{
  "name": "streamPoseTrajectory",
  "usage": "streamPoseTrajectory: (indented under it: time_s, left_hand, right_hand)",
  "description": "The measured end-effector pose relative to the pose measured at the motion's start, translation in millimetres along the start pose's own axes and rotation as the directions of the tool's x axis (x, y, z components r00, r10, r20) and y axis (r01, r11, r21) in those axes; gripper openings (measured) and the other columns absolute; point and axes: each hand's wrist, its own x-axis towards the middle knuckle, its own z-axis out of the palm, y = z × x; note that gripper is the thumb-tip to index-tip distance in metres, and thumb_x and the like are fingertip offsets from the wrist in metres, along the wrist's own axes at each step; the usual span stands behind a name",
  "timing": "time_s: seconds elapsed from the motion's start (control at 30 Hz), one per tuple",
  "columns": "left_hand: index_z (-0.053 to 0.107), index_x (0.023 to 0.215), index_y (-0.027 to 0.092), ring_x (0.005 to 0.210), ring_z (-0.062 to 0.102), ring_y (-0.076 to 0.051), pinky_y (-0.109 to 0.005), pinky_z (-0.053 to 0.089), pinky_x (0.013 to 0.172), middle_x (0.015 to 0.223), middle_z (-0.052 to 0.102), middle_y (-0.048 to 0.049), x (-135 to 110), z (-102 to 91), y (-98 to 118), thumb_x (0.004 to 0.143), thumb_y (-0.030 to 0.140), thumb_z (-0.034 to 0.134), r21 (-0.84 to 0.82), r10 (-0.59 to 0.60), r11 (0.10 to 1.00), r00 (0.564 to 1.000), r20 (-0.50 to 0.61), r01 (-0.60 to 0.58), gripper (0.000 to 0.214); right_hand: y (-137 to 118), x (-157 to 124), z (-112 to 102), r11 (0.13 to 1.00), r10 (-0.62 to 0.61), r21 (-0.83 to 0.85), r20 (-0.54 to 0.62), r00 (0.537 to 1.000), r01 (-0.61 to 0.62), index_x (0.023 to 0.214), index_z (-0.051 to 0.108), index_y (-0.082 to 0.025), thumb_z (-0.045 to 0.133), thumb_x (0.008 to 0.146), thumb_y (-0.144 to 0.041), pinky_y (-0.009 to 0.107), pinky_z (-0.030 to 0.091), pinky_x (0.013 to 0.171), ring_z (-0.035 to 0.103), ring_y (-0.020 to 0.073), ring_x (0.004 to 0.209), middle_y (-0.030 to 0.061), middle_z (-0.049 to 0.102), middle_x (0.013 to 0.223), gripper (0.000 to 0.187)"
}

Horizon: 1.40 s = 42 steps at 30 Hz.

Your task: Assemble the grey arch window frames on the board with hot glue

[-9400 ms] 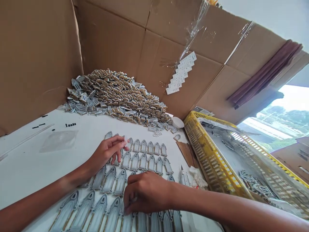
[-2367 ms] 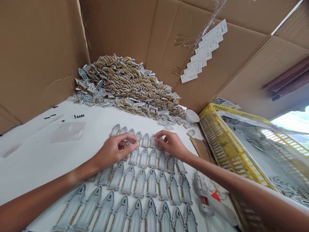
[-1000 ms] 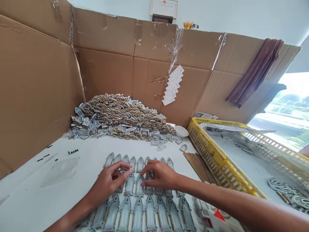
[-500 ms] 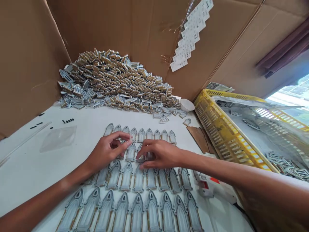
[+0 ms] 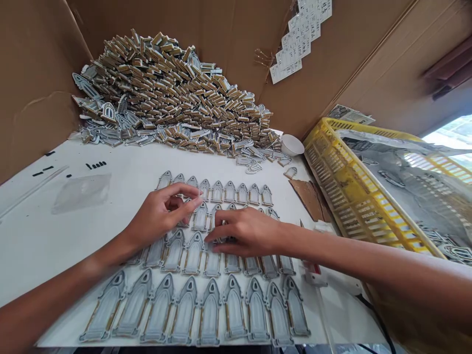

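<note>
Grey-white arched pieces shaped like small gothic windows [image 5: 209,312], with brown edges, lie in several rows on the white tabletop. My left hand [image 5: 162,209] is over the left part of the upper rows. Its thumb and index fingertip are pinched together; whatever is between them is too small to make out. Over the second and third rows hovers my right hand [image 5: 247,230], palm down, with bent fingers apart and fingertips close to an arched piece [image 5: 212,260]. Contact there cannot be made out. Both hands hide some pieces beneath them.
A big heap of similar pieces [image 5: 177,93] leans on the cardboard wall [image 5: 228,29]. A white bowl [image 5: 292,145] and yellow crate [image 5: 328,172] stand right. A white corded tool [image 5: 342,282] lies under my right forearm. A clear plastic bag [image 5: 81,193] lies left.
The view has tilted down and shifted, so the front row shows whole. My right hand has moved slightly against the rows; its fingers have shifted. The left hand keeps its pinch.
</note>
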Motion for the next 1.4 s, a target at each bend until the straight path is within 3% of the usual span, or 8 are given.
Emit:
streamPoseTrajectory:
  time_s: [0.17, 0.27, 0.5, 0.63, 0.83, 0.97, 1.2, 1.4]
  left_hand:
    - [0.076, 0.109, 0.023, 0.056, 0.068, -0.009, -0.017, 0.054, 0.052, 0.098, 0.077, 0.0007, 0, 0.9, 1, 0.094, 0.049, 0.08, -0.008, 0.011, 1.0, 1.0, 0.005, -0.011, 0.031]
    - [0.076, 0.111, 0.022, 0.055, 0.067, -0.009, -0.017, 0.053, 0.051, 0.094, 0.078, 0.0003, 0, 0.4, 2, 0.094, 0.05, 0.079, 0.006, 0.004, 1.0, 1.0, 0.011, -0.004, 0.033]
    - [0.076, 0.11, 0.022, 0.056, 0.068, -0.011, -0.021, 0.056, 0.053, 0.095, 0.077, -0.001, -1, -1.2, 1, 0.094, 0.054, 0.077, 0.002, 0.014, 1.0, 1.0, -0.012, -0.014, 0.036]
    - [0.077, 0.107, 0.022, 0.045, 0.05, -0.005, -0.02, 0.038, 0.043, 0.099, 0.078, -0.0018, -1, -2.5, -2, 0.095, 0.053, 0.074, 0.079, 0.036, 0.996, 0.996, -0.082, -0.029, 0.034]
    - [0.077, 0.106, 0.022, 0.045, 0.033, -0.005, -0.023, 0.024, 0.045, 0.096, 0.077, -0.0009, -2, -5.5, 0, 0.095, 0.049, 0.072, 0.104, 0.046, 0.994, 0.992, -0.113, -0.034, 0.029]
    - [0.078, 0.104, 0.022, 0.049, 0.03, -0.007, -0.024, 0.027, 0.046, 0.095, 0.078, -0.0004, -4, -6.2, 4, 0.094, 0.044, 0.073, 0.121, 0.082, 0.99, 0.991, -0.102, -0.069, 0.025]
    - [0.079, 0.103, 0.022, 0.05, 0.043, -0.011, -0.024, 0.035, 0.052, 0.056, 0.049, 0.0083, -4, -6.1, 2, 0.094, 0.043, 0.072, 0.191, 0.138, 0.974, 0.987, -0.08, -0.12, 0.024]
    - [0.078, 0.102, 0.022, 0.055, 0.053, -0.013, -0.025, 0.044, 0.056, 0.062, 0.06, 0.0056, -4, -5.9, 5, 0.095, 0.043, 0.071, 0.177, 0.137, 0.976, 0.988, -0.068, -0.123, 0.023]
  right_hand:
    - [-7, 3, -2, 0.985, -0.043, -0.168, -0.023, 0.999, 0.038, 0.121, 0.077, -0.023, 0.054, 0.112, -0.024, 0.029, 0.044, 0.061, 0.068, 0.0156, 0.086, 0.0067, 0.073, 0.113, 0.025]
    - [-2, 6, -11, 0.997, -0.01, -0.078, -0.111, 0.994, 0.001, 0.119, 0.078, -0.02, 0.052, 0.113, -0.024, 0.029, 0.051, 0.069, 0.072, 0.0157, 0.092, 0.0076, 0.076, 0.119, 0.026]
    - [37, 16, -49, 0.917, 0.389, 0.171, -0.177, 0.904, -0.361, 0.121, 0.079, -0.021, 0.067, 0.102, -0.023, 0.029, 0.052, 0.077, 0.074, 0.0155, 0.078, 0.003, 0.084, 0.1, 0.022]
    - [49, 27, -63, 0.898, 0.421, 0.217, -0.174, 0.89, -0.382, 0.125, 0.077, -0.023, 0.071, 0.099, -0.025, 0.027, 0.049, 0.072, 0.071, 0.0138, 0.071, 0.0002, 0.085, 0.098, 0.028]
    - [53, 37, -49, 0.855, 0.462, 0.341, -0.16, 0.872, -0.39, 0.112, 0.08, -0.022, 0.068, 0.101, -0.034, 0.026, 0.05, 0.065, 0.071, 0.0148, 0.064, -0.0004, 0.083, 0.081, 0.021]
    - [56, 38, -34, 0.83, 0.479, 0.404, -0.161, 0.863, -0.385, 0.103, 0.083, -0.024, 0.07, 0.098, -0.032, 0.027, 0.053, 0.076, 0.074, 0.016, 0.081, 0.0011, 0.085, 0.099, 0.017]
    - [60, 39, -26, 0.789, 0.552, 0.425, -0.173, 0.816, -0.443, 0.102, 0.084, -0.021, 0.073, 0.095, -0.032, 0.028, 0.05, 0.067, 0.068, 0.0155, 0.072, 0.0028, 0.085, 0.097, 0.017]
    - [62, 39, -23, 0.778, 0.575, 0.43, -0.195, 0.795, -0.457, 0.104, 0.081, -0.02, 0.076, 0.093, -0.033, 0.029, 0.05, 0.068, 0.07, 0.017, 0.072, 0.0027, 0.084, 0.09, 0.017]
